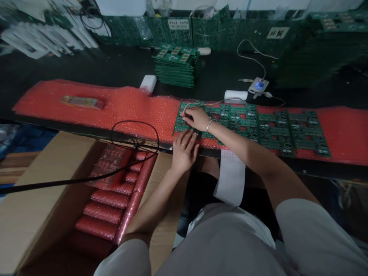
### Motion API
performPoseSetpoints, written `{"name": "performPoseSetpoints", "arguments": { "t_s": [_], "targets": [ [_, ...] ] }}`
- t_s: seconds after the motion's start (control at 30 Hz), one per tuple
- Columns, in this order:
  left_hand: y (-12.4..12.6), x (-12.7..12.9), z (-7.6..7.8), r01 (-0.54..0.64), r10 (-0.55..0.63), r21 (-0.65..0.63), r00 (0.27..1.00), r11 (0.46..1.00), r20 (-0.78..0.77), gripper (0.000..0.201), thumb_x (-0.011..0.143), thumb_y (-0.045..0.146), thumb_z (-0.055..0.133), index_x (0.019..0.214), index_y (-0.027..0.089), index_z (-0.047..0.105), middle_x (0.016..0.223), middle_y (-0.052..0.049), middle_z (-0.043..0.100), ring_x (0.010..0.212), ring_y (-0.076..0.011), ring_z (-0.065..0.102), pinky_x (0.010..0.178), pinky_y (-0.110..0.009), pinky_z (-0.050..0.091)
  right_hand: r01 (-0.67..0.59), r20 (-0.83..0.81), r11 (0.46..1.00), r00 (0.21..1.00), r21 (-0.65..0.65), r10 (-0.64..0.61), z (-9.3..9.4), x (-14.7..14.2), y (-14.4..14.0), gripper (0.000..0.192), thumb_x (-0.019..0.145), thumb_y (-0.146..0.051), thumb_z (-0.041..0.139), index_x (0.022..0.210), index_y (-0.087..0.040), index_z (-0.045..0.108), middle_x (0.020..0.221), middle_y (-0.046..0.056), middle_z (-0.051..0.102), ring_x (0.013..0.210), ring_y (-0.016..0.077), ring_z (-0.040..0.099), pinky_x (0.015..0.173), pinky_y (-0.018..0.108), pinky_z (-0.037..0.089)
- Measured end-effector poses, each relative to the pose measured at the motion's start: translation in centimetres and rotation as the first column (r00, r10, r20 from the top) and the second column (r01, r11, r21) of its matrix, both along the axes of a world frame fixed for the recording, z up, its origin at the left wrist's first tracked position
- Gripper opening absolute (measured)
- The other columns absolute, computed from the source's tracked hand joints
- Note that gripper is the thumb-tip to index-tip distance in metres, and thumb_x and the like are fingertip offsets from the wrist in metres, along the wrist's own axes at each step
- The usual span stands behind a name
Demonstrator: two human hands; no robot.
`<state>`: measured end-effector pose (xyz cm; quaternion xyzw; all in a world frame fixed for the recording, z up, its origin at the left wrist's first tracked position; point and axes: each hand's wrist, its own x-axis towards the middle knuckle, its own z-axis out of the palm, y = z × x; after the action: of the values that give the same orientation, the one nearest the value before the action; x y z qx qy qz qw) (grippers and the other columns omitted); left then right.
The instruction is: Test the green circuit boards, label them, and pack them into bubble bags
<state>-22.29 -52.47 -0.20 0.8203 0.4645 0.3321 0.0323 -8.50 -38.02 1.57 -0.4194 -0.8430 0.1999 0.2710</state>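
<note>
Here, at the near left, an open brown cardboard box (43, 199) is seen, packed with rolls of red bubble wrap (112, 209), soft and ribbed; a thin black cable (86, 178) is looped across its rim. A long strip of red bubble-wrap sheet (115, 103) is laid along the dark bench, with a stack of green circuit boards (176, 65) far behind it. The left hand (184, 149) is laid flat, fingers together, on the near edge of the sheet, just beside the leftmost board of a row of flat green circuit-board panels (276, 128). The right hand (195, 117), a bracelet at its wrist, is pressed fingers-down on that leftmost panel; whether anything is pinched cannot be told. The step in hand is judged to be the wrapping of the rigid panels in the sheet; a firm, even roll is called for next.
</note>
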Motion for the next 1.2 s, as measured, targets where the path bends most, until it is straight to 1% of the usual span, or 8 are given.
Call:
{"name": "performPoseSetpoints", "arguments": {
  "t_s": [0.1, 0.2, 0.43, 0.63, 0.9, 1.0, 1.07, 1.2],
  "targets": [
    [-2.2, 2.3, 0.2, 0.199, -0.192, -0.070, 0.976, 0.977, 0.100, 0.023, 0.102, 0.031, 0.056, 0.119, 0.022, 0.069, 0.120, -0.010, 0.070, 0.117, -0.0263, 0.061, 0.101, -0.045, 0.049, 0.021, -0.062, 1.000, 0.998, -0.018, -0.022, -0.4, 0.1, 0.3, 0.007, 0.093, -0.025, 0.062, 0.094, -0.019, 0.066, 0.097, 0.006, 0.071, 0.091, 0.0213, 0.061, 0.087, 0.035, 0.044],
    [-3.5, 4.9, -0.7, 0.362, -0.340, -0.135, 0.926, 0.922, 0.163, 0.020, 0.101, 0.035, 0.059, 0.109, 0.021, 0.071, 0.111, -0.010, 0.069, 0.107, -0.0254, 0.062, 0.092, -0.042, 0.053, 0.029, -0.045, 1.000, 0.999, -0.012, -0.029, -0.5, 0.2, 0.4, 0.008, 0.094, -0.027, 0.060, 0.091, -0.020, 0.064, 0.095, 0.005, 0.070, 0.091, 0.0213, 0.060, 0.086, 0.035, 0.043],
    [-2.9, 7.2, -3.7, 0.310, -0.292, -0.184, 0.949, 0.933, 0.117, 0.017, 0.100, 0.029, 0.060, 0.108, 0.021, 0.073, 0.108, -0.011, 0.067, 0.107, -0.0276, 0.060, 0.089, -0.044, 0.052, 0.038, -0.012, 0.999, 0.999, -0.008, -0.038, -0.4, 0.1, 0.3, 0.009, 0.095, -0.028, 0.059, 0.094, -0.021, 0.064, 0.095, 0.005, 0.069, 0.095, 0.0222, 0.060, 0.090, 0.036, 0.042],
    [-2.9, 7.2, -3.6, 0.297, -0.268, -0.117, 0.940, 0.948, 0.211, 0.016, 0.101, 0.031, 0.060, 0.099, 0.022, 0.073, 0.101, -0.008, 0.068, 0.102, -0.0244, 0.061, 0.087, -0.041, 0.052, 0.041, -0.007, 0.999, 0.999, -0.003, -0.041, -0.5, 0.1, 0.3, 0.010, 0.096, -0.029, 0.058, 0.093, -0.021, 0.063, 0.095, 0.004, 0.069, 0.096, 0.0207, 0.059, 0.090, 0.034, 0.041],
    [-3.4, 7.2, -3.6, 0.290, -0.273, -0.114, 0.952, 0.950, 0.140, 0.020, 0.100, 0.026, 0.057, 0.092, 0.024, 0.075, 0.101, -0.008, 0.072, 0.104, -0.0250, 0.062, 0.086, -0.043, 0.051, 0.038, 0.014, 0.999, 0.999, 0.005, -0.038, -0.2, 0.0, 0.3, 0.012, 0.098, -0.030, 0.057, 0.094, -0.021, 0.063, 0.094, 0.003, 0.069, 0.094, 0.0200, 0.059, 0.090, 0.033, 0.039],
    [-3.9, 6.9, -2.7, 0.306, -0.278, -0.141, 0.942, 0.941, 0.188, 0.019, 0.100, 0.026, 0.057, 0.092, 0.025, 0.074, 0.102, -0.007, 0.073, 0.104, -0.0248, 0.063, 0.086, -0.043, 0.053, 0.036, 0.020, 0.999, 0.999, 0.019, -0.037, -0.1, 0.0, 0.2, 0.011, 0.097, -0.029, 0.057, 0.092, -0.020, 0.063, 0.093, 0.004, 0.069, 0.094, 0.0198, 0.059, 0.089, 0.032, 0.039],
    [-3.3, 5.9, -1.2, 0.291, -0.245, -0.169, 0.937, 0.942, 0.249, 0.018, 0.100, 0.026, 0.056, 0.091, 0.025, 0.073, 0.102, -0.006, 0.073, 0.102, -0.0237, 0.064, 0.088, -0.042, 0.054, 0.033, -0.029, 0.999, 0.999, 0.031, -0.032, -0.1, 0.1, 0.1, 0.010, 0.097, -0.027, 0.056, 0.091, -0.021, 0.062, 0.094, 0.004, 0.070, 0.093, 0.0189, 0.060, 0.089, 0.031, 0.041],
    [1.9, 1.7, 2.5, 0.054, 0.008, -0.193, 0.952, 0.980, 0.306, 0.014, 0.098, 0.024, 0.057, 0.092, 0.022, 0.070, 0.109, -0.007, 0.070, 0.108, -0.0226, 0.064, 0.098, -0.040, 0.052, 0.185, -0.258, 0.981, 0.952, 0.058, -0.164, -0.3, 0.8, 0.4, 0.011, 0.097, -0.025, 0.051, 0.093, -0.021, 0.060, 0.096, 0.006, 0.070, 0.091, 0.0185, 0.062, 0.088, 0.031, 0.046]
  ]
}}
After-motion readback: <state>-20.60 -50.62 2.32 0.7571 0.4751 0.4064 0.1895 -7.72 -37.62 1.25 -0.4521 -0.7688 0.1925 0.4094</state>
